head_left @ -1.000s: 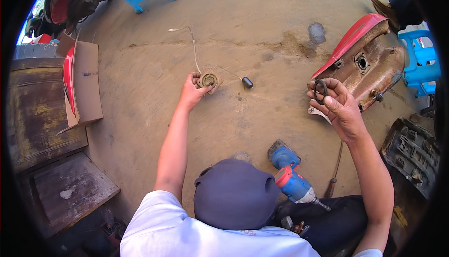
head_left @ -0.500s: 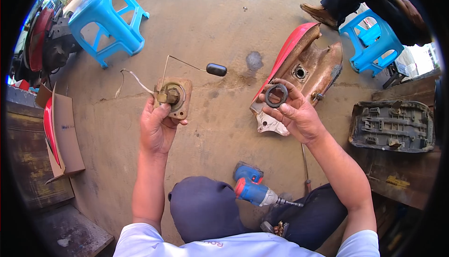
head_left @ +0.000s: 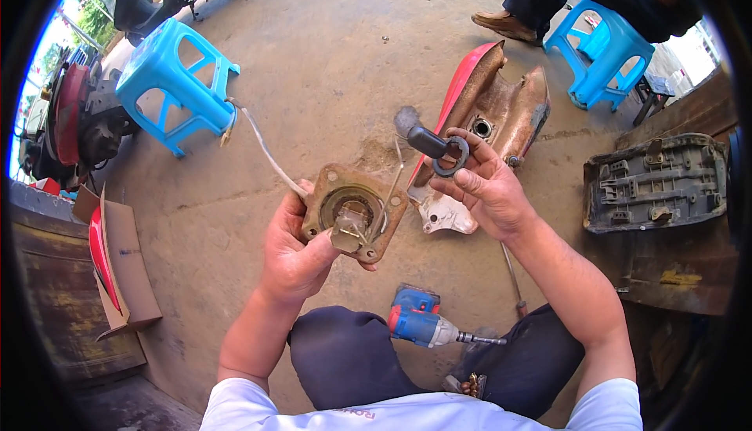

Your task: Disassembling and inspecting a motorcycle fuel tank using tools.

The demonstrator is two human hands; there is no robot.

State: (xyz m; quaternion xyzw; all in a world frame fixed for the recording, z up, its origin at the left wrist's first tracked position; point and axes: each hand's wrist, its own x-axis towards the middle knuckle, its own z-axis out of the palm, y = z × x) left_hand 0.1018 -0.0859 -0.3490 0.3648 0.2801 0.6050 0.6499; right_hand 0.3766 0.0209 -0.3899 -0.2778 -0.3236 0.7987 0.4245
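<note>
My left hand [head_left: 291,266] grips a rusty fuel level sender [head_left: 384,249] by its square flange, thumb over the brass-coloured centre. A pale wire [head_left: 266,147] trails from it up and to the left. Its thin bent arm rises on the right toward a black float [head_left: 427,142]. In my right hand [head_left: 499,200], a black rubber ring gasket [head_left: 446,174] is pinched between thumb and fingers. The float's end is at the ring; whether it has entered the opening I cannot tell. Behind this hand lies a red and rusty fuel tank [head_left: 523,110] with a round hole.
A blue impact driver [head_left: 415,317] lies by my knees, near a screwdriver [head_left: 520,306]. Blue stools [head_left: 168,78] stand on both sides, and a person's leg [head_left: 540,0] is at the far right. A seat base [head_left: 654,184] and an open carton [head_left: 129,266] flank me.
My left hand has brought the sender right and closer, turning it so the float now meets the ring. My right hand has shifted slightly and tilted the ring. The view has shifted slightly too.
</note>
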